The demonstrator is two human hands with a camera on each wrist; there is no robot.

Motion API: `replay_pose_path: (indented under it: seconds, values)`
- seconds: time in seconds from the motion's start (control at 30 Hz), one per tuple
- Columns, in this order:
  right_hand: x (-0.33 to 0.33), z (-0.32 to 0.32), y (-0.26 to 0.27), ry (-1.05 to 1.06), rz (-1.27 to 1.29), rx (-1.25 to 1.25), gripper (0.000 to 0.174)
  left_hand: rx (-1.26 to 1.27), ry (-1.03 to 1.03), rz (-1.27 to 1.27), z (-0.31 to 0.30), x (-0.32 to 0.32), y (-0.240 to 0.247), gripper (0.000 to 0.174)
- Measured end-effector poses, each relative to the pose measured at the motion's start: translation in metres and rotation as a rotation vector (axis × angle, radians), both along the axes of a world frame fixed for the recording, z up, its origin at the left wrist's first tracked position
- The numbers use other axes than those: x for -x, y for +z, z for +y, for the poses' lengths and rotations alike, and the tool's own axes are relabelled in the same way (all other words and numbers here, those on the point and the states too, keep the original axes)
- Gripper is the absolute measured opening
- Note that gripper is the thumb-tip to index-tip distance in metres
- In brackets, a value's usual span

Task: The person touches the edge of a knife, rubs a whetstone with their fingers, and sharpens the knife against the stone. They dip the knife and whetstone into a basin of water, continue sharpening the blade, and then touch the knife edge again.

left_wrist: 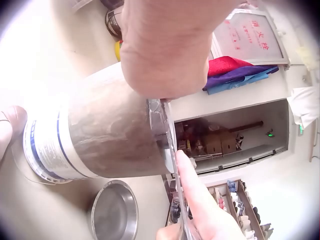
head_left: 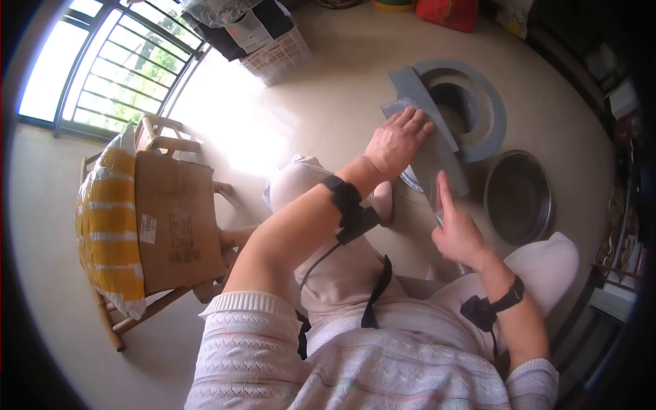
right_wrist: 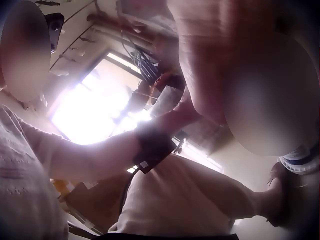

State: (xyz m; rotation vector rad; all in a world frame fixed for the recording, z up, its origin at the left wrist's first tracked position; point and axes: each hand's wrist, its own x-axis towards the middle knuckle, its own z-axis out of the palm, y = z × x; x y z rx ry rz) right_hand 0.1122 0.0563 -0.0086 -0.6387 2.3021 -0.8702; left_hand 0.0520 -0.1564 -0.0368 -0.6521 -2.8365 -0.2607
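A grey flat blade (head_left: 441, 164) lies slanting across the near side of a bucket (left_wrist: 117, 125) with a blue-striped white band. My left hand (head_left: 402, 140) rests on its far part, fingers fairly straight, beside a grey strip (head_left: 427, 102). My right hand (head_left: 461, 236) grips the near end, index finger stretched along the blade. Seen edge-on in the left wrist view, the blade (left_wrist: 175, 165) runs between my left hand (left_wrist: 167, 50) above and right hand (left_wrist: 205, 210) below. A wide grey ring (head_left: 495, 102) surrounds the dark opening. The right wrist view hides the grip.
A metal basin (head_left: 518, 198) stands on the floor right of the bucket. At left, a cardboard box (head_left: 174, 219) and yellow-and-silver package (head_left: 113, 219) rest on a bamboo chair (head_left: 113, 331). A white crate (head_left: 277, 58) and red bag (head_left: 447, 12) are farther back.
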Motion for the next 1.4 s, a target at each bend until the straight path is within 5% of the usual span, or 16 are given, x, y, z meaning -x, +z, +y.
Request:
replay_pose_path:
  seconds: [0.3, 0.37, 0.43, 0.73, 1.13, 1.23, 1.3, 1.4]
  values:
    - [-0.010, 0.006, -0.012, 0.004, 0.103, 0.078, 0.092, 0.005, -0.022, 0.059, 0.002, -0.006, -0.003, 0.046]
    - [-0.004, 0.001, -0.002, -0.038, -0.037, 0.000, 0.092, -0.036, -0.008, 0.055, 0.002, -0.003, -0.002, 0.048]
    - [-0.009, 0.006, -0.008, -0.009, 0.110, 0.110, 0.093, -0.013, 0.013, 0.027, 0.004, -0.008, 0.002, 0.048]
    - [0.019, -0.009, 0.007, -0.067, -0.056, -0.042, 0.088, -0.017, -0.002, 0.114, -0.003, 0.022, -0.003, 0.043]
    - [-0.052, 0.028, 0.020, 0.019, -0.085, -0.037, 0.092, -0.027, -0.023, 0.009, 0.018, -0.053, 0.019, 0.057]
    - [-0.066, 0.043, 0.015, -0.020, -0.044, 0.083, 0.087, -0.080, -0.085, 0.057, 0.027, -0.056, 0.039, 0.048]
    - [-0.071, 0.053, 0.013, -0.071, 0.173, 0.518, 0.083, -0.148, -0.118, 0.094, 0.038, -0.053, 0.060, 0.044]
    - [-0.057, 0.069, 0.042, -0.242, -0.067, 0.304, 0.059, -0.057, -0.199, 0.091, 0.064, -0.040, 0.092, 0.037]
